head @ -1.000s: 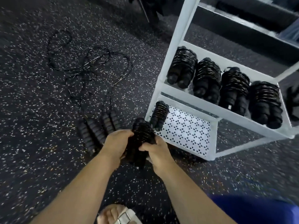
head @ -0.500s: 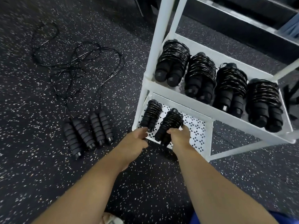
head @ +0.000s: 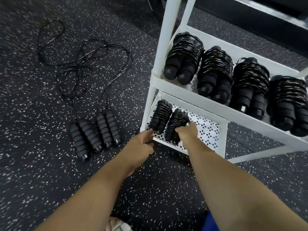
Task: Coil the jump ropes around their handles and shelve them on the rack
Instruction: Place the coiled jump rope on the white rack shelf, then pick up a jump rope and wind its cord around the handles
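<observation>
Black coiled jump-rope bundle point(head: 177, 120), gripped by the right hand point(head: 187, 133) on the white perforated lower rack shelf point(head: 208, 132), left hand point(head: 141, 144) slack and empty beside it, may uncoil or roll off the lip once released.
</observation>
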Action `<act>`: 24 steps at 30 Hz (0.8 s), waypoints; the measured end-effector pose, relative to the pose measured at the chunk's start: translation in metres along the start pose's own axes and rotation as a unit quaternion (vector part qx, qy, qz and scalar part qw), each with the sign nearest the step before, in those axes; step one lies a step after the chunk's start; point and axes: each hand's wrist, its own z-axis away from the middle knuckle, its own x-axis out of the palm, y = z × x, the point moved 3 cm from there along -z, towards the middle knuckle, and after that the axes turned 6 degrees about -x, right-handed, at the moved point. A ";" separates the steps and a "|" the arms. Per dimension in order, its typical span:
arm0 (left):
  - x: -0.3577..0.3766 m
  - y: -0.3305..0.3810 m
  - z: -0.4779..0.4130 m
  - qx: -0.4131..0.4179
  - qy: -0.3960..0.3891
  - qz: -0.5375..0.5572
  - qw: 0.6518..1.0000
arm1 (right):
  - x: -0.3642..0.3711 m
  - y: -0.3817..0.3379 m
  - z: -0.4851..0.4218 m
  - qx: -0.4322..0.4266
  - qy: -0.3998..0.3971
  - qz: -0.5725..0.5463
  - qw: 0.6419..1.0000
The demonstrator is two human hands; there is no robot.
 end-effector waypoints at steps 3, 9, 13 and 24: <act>-0.003 0.000 0.001 -0.005 0.003 0.007 1.000 | 0.000 -0.001 -0.001 0.002 -0.005 0.015 1.000; -0.010 -0.003 0.004 -0.008 0.007 0.009 1.000 | -0.005 0.001 0.003 0.042 0.022 0.084 0.995; -0.013 -0.009 0.006 -0.017 0.007 0.014 1.000 | -0.003 0.006 0.001 0.039 0.023 0.111 0.993; -0.031 -0.013 0.004 -0.017 0.036 0.030 0.999 | 0.002 -0.007 0.016 0.011 0.026 0.134 0.991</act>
